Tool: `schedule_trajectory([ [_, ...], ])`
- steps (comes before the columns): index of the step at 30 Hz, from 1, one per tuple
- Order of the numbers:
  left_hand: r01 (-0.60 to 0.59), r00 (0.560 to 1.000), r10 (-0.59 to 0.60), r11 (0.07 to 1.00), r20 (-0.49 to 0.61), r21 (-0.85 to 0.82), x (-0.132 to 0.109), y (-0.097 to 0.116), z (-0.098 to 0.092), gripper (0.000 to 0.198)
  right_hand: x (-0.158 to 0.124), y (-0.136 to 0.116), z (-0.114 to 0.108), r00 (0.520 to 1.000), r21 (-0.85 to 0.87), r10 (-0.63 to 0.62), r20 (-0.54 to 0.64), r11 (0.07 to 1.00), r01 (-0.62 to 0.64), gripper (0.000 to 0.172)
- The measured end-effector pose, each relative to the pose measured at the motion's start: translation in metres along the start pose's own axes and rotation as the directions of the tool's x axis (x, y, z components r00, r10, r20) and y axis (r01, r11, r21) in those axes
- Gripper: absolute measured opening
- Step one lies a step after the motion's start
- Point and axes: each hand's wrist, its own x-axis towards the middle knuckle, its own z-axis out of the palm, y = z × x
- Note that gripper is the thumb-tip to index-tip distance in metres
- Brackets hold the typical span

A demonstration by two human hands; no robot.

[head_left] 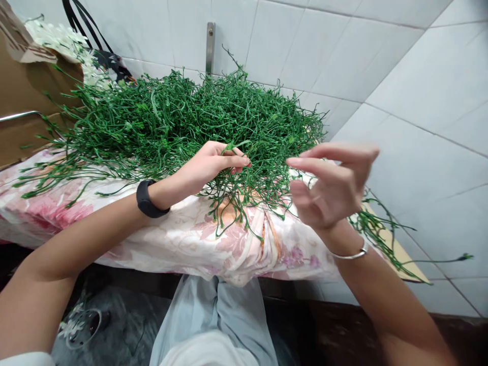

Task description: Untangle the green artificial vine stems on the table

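Your heap of thin green plastic-looking stems (pixel 183 117), slightly glossy, on soft matt floral cloth (pixel 190 239) covering your worktop, smooth glossy white wall tiles (pixel 381 66), rough brown cardboard (pixel 26 81), your matt black wristband (pixel 147 199), shiny metal bangle (pixel 353 255)

left hand (pixel 208 165) pinching green stems (pixel 183 117) on floral cloth (pixel 183 239); right hand (pixel 331 188) raised, fingers loose, blurred.

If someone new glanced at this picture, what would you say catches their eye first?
A big tangled heap of green stems fills the middle, piled on a floral cloth against a white tiled wall. The left hand, with a black wristband, pinches stems at the heap's near edge. The right hand, blurred and wearing a silver bangle, is raised beside the heap with its fingers apart.
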Motion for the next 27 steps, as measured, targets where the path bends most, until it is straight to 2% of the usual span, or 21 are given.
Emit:
schedule_trajectory([
  [2,0.011,0.999,-0.010,0.999,0.030,-0.033,0.000,0.000,0.000,0.013,0.002,0.000,0.001,0.999,-0.057,-0.042,0.004,0.997,0.042,0.022],
  [4,0.015,0.997,-0.010,0.998,0.074,-0.056,0.000,-0.001,-0.001,0.013,0.004,-0.001,0.004,0.993,-0.108,-0.083,0.081,0.990,0.091,0.024],
  [7,0.035,0.992,-0.026,0.997,0.123,-0.069,0.000,-0.003,-0.001,0.010,0.005,0.001,0.008,0.983,-0.139,-0.137,0.125,0.978,0.154,0.023],
  [12,0.082,0.992,-0.077,0.996,0.105,-0.042,-0.001,-0.002,0.002,0.012,0.000,0.008,0.009,0.974,-0.134,-0.131,0.183,0.978,0.157,0.017],
  [18,0.059,0.993,-0.058,0.998,0.101,-0.013,-0.003,0.002,0.004,0.010,-0.004,0.009,0.009,0.970,-0.150,-0.188,0.156,0.966,0.211,0.016],
  [22,0.072,0.991,-0.069,0.997,0.116,-0.018,-0.004,0.000,0.006,0.013,-0.005,0.008,0.012,0.959,-0.234,-0.277,0.067,0.930,0.285,0.018],
  [24,0.078,0.991,-0.074,0.997,0.114,-0.026,-0.004,-0.001,0.006,0.015,-0.003,0.005,0.013,0.964,-0.230,-0.259,0.060,0.936,0.265,0.019],
  [27,0.064,0.993,-0.062,0.998,0.105,-0.019,-0.004,-0.002,0.007,0.017,0.000,-0.001,0.013,0.981,-0.182,-0.136,0.138,0.970,0.160,0.019],
])
